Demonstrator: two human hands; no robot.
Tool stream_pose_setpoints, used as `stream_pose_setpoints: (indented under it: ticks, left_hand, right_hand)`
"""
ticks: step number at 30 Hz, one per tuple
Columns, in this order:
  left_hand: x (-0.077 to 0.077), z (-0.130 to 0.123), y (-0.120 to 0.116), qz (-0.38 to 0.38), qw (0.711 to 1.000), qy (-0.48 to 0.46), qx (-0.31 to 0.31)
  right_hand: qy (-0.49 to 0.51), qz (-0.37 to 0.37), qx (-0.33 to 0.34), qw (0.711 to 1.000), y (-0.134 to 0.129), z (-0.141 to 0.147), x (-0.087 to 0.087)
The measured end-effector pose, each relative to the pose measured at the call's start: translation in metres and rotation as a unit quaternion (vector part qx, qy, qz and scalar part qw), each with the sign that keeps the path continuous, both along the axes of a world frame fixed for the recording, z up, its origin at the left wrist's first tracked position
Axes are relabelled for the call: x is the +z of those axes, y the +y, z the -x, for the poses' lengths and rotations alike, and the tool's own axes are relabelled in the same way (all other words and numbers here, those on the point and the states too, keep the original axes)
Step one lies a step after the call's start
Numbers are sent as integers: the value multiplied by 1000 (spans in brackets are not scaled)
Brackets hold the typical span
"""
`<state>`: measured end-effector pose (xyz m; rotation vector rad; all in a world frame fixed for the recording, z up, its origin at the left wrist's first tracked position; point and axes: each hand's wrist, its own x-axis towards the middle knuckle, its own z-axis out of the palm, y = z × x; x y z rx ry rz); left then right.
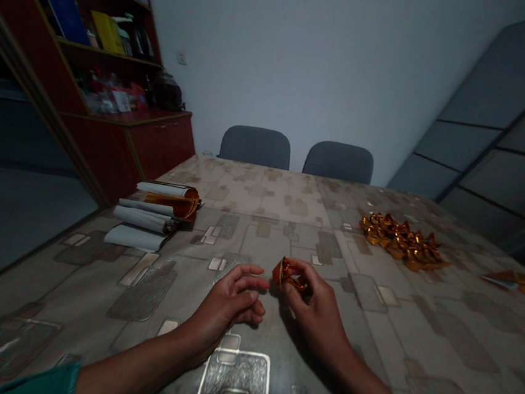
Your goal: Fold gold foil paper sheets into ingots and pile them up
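Note:
Between the thumb and fingers of my right hand (315,301) is a shiny orange-gold folded foil ingot (280,273), held above the table. My fingers cover part of it. Just left of it, my left hand (237,297) is empty, with its fingers apart and slightly curled, close to the ingot but not visibly gripping it. Over to the right, several folded foil ingots (400,241) of the same gold colour sit together in rows. Rolled or bent stacks of foil paper (149,220), pale on the outside with orange-gold showing inside, lie at the left.
A patterned cloth covers the table (278,223). At its far right lies a flat gold foil piece (517,282). Two grey chairs (255,145) stand behind the far edge. A red-brown cabinet (156,143) with loaded shelves rises at the left.

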<state>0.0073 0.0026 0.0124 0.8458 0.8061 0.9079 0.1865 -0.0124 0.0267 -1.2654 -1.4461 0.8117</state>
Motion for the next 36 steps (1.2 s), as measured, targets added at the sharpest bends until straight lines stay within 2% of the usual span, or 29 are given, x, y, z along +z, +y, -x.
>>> stream_pose_setpoints:
  ticks: [3,5,10,12,14,19,25,36]
  left_hand:
    - [-2,1,3,-15,1000,17,7]
    - [-5,1,4,-24,999,20,-4]
    - [-7,1,4,-37,999,25,-18]
    - [-6,0,4,-42,998,29,-20]
    - [-6,0,4,-43,998,35,-21]
    - [-7,1,4,-43,998,36,-23]
    - [-8,2,5,-38,998,34,-30]
    - [-6,2,5,-42,998,38,-38]
  right_hand:
    - [-125,-45,-88,987,15,-35,0]
    - [-266,-27,-156,951,27,-72,-3]
    - [-379,27,-293,878,43,-172,-10]
    - [-415,52,-320,850,43,-199,-14]
    - [-444,65,-327,831,44,-214,-18]
    - [-493,62,-333,801,55,-221,-27]
    - [-516,59,-371,769,65,-219,-27]
    - [-530,48,-368,762,71,-221,-29]
